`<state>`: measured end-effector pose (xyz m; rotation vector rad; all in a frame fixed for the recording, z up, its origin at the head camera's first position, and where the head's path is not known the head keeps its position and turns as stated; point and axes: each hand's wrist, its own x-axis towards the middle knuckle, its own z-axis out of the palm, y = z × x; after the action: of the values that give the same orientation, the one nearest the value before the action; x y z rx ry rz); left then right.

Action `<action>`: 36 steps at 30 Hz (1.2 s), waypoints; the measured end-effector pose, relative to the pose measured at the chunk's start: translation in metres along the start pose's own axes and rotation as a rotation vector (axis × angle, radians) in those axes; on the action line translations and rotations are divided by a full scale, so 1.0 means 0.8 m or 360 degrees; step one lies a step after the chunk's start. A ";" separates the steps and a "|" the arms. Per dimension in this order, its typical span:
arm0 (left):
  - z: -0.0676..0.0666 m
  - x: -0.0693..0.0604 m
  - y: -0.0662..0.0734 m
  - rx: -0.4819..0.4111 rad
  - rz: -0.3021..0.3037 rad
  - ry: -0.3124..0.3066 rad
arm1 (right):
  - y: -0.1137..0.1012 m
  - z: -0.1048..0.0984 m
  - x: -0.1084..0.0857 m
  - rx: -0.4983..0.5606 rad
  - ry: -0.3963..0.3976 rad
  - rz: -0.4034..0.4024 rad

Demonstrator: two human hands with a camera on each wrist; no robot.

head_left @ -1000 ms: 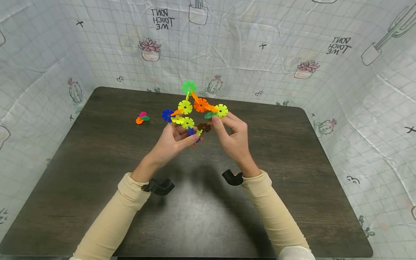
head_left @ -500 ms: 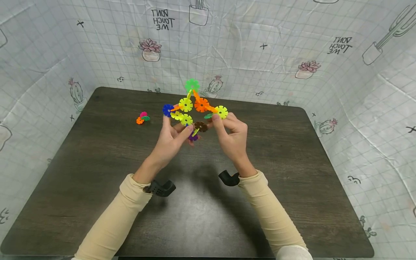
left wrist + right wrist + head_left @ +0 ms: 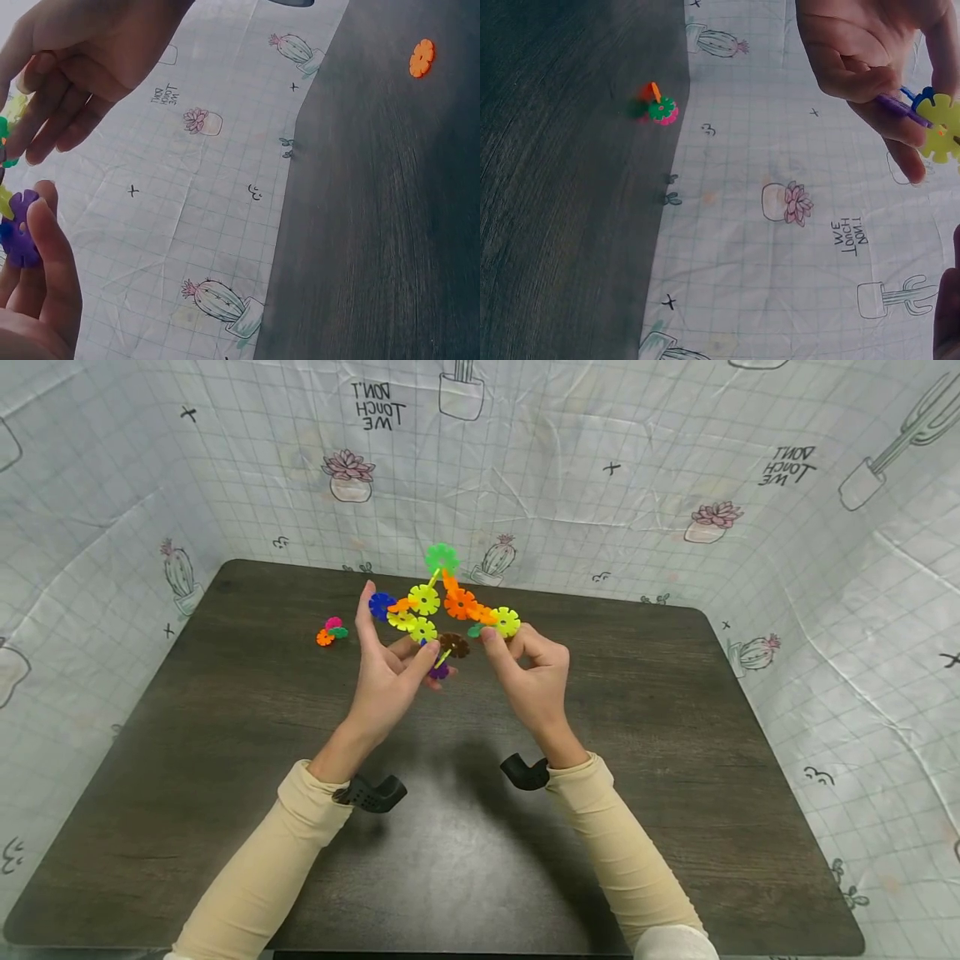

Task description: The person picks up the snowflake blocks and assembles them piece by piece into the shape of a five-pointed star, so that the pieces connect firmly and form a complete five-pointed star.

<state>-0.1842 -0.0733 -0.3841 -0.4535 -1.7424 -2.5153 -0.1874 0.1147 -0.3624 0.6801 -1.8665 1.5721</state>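
Observation:
Several slotted, flower-shaped plastic discs are joined in an open loop, held up above the table. A bright green disc (image 3: 442, 559) tops it; an orange disc (image 3: 461, 604) and a yellow disc (image 3: 424, 600) hang below. My left hand (image 3: 382, 681) pinches the lower left part by a purple disc (image 3: 21, 229), with its index finger raised beside a blue disc (image 3: 381, 605). My right hand (image 3: 536, 681) pinches the right end, by a yellow-green disc (image 3: 506, 622) and a darker green disc (image 3: 475, 631). A brown disc (image 3: 454, 645) sits between both hands.
A small joined cluster of orange, pink and green discs (image 3: 331, 632) lies on the dark table (image 3: 675, 710), left of the hands. One loose orange disc (image 3: 422, 58) rests on the tabletop. A printed cloth (image 3: 570, 468) hangs behind the table.
The left index finger has straightened upward away from the blue disc. The left part of the loop and the brown disc have shifted slightly left and up. The right hand keeps its pinch.

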 end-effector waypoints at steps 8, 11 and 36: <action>-0.005 -0.002 -0.002 0.0047 0.0070 0.0050 | 0.002 0.003 -0.003 0.0046 -0.0008 0.0046; -0.006 -0.003 -0.002 0.0078 0.0095 0.0064 | 0.001 0.004 -0.004 0.0029 0.0010 0.0044; -0.015 -0.010 0.001 0.0171 0.0147 -0.0030 | -0.005 0.007 -0.008 0.0065 -0.0076 0.0118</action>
<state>-0.1787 -0.0858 -0.3896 -0.5388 -1.8079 -2.3496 -0.1810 0.1082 -0.3647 0.6790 -1.9188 1.6586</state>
